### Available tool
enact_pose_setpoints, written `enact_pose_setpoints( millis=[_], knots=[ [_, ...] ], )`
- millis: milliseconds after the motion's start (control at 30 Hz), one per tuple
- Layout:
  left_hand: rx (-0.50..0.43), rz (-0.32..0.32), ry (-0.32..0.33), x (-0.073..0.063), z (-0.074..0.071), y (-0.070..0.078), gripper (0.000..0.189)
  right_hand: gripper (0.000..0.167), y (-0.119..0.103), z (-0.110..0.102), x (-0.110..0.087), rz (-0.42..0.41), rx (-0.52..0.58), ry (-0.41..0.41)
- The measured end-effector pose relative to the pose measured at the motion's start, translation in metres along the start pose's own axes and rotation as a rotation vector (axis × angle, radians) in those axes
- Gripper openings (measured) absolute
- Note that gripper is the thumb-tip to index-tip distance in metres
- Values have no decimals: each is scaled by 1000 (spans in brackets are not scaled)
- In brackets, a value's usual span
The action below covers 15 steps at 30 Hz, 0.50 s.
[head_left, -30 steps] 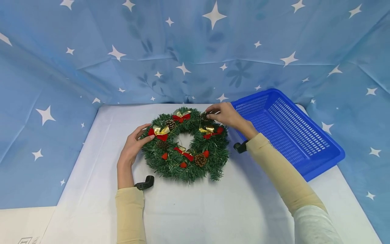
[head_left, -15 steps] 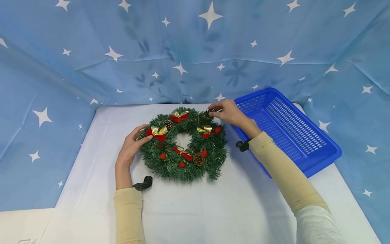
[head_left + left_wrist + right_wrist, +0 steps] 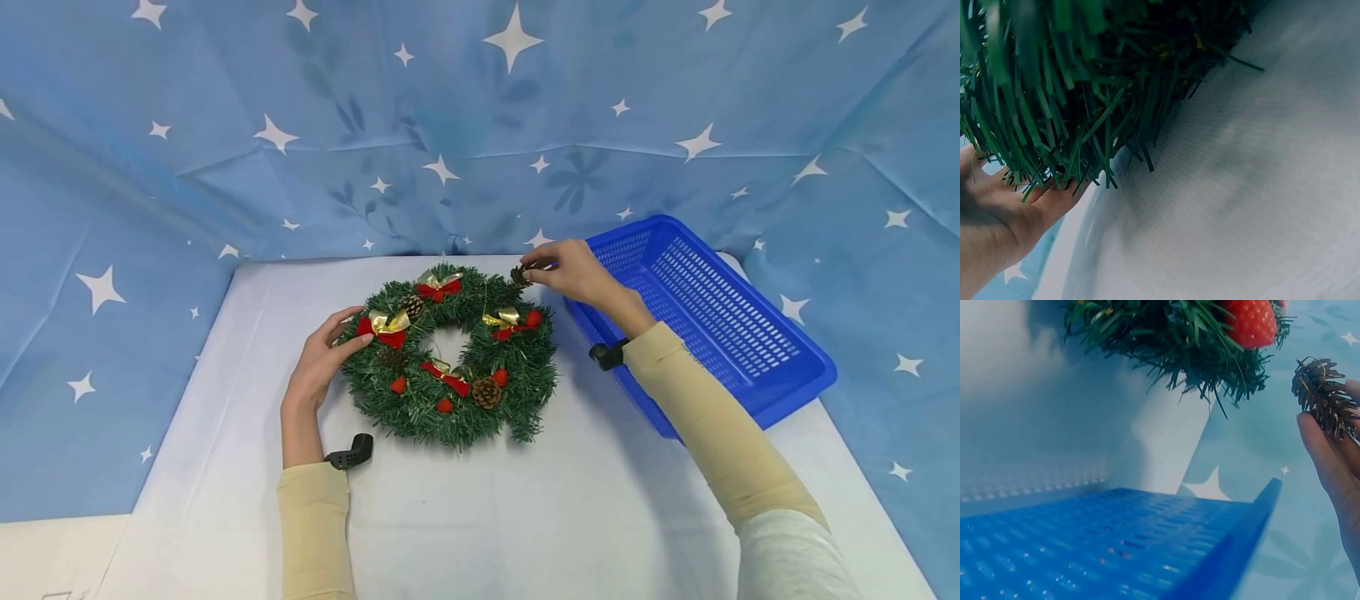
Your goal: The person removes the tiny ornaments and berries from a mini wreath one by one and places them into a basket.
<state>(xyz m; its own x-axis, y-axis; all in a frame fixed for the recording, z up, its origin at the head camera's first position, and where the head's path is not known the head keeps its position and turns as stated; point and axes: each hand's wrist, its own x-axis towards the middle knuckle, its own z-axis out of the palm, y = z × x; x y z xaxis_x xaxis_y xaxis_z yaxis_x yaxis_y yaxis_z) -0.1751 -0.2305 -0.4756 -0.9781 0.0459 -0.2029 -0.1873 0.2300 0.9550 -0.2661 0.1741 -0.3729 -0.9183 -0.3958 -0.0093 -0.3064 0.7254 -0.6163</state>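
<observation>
A green wreath (image 3: 450,429) with red and gold bows, red berries and several pine cones lies on the white-covered table. At its left edge my left hand (image 3: 315,367) grips the greenery, the thumb on top beside a bow (image 3: 384,327). The left wrist view shows the other fingers partly behind the green strands (image 3: 1085,125). My right hand (image 3: 579,272) pinches a brown pine cone (image 3: 517,275) between thumb and fingers at the wreath's upper right. In the right wrist view this pine cone (image 3: 1319,394) is held apart from the greenery, a thin gold loop showing on it.
A blue perforated basket (image 3: 798,392) stands to the right, beneath and beside my right forearm. Behind the table hangs a blue curtain (image 3: 480,200) with white stars. A black wrist camera (image 3: 352,452) sits on my left wrist, another (image 3: 607,356) on the right.
My right hand has moved up and to the right with the pine cone, drawing it away from the wreath. The left hand keeps its hold. The head view has shifted slightly.
</observation>
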Motion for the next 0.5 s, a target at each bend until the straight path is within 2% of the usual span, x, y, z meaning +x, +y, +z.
enact_pose_setpoints(
  millis=[500],
  knots=[
    [-4, -3, -3, 0, 0, -1, 69, 32, 5, -18, -10, 23, -14, 29]
  ],
)
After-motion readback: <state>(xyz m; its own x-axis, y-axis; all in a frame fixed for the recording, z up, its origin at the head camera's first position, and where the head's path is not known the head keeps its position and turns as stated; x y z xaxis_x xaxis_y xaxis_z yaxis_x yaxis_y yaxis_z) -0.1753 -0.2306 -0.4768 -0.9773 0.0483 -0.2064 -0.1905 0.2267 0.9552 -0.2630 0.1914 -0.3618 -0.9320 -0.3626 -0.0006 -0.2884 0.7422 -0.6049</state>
